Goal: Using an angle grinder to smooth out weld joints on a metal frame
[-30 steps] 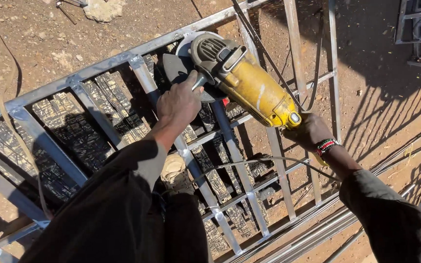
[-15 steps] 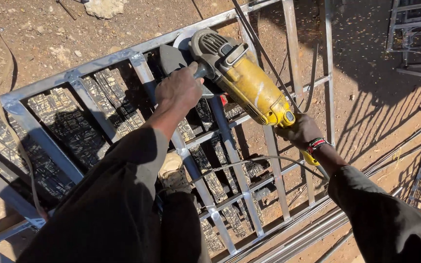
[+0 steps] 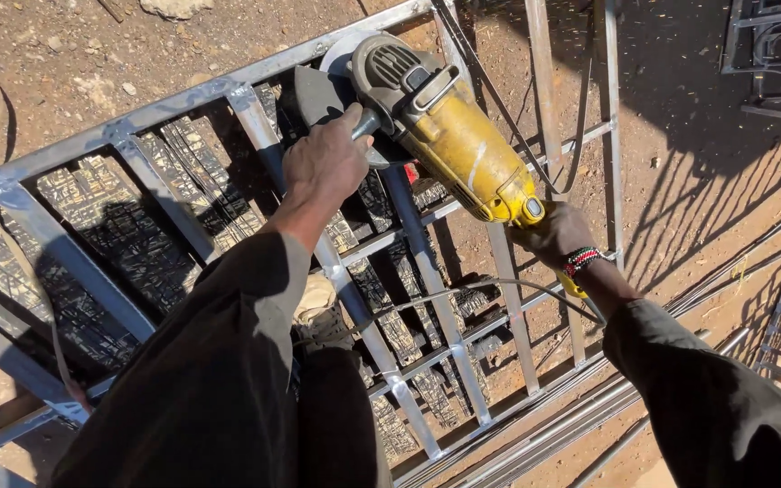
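A large yellow angle grinder with a grey head points up and left over a grey metal frame lying on the dirt. My left hand grips the grinder's side handle near the disc guard. My right hand, with a beaded band at the wrist, holds the rear grip of the grinder. The disc sits against the frame's long top rail. Both arms wear dark sleeves.
Black patterned tyre strips lie under the frame's bars. A power cable loops across the bars below the grinder. Long steel rods lie at the lower right, more metal frames at the top right. My boot rests between bars.
The grinder and both hands sit slightly higher and further left in view than before; its disc stays by the top rail.
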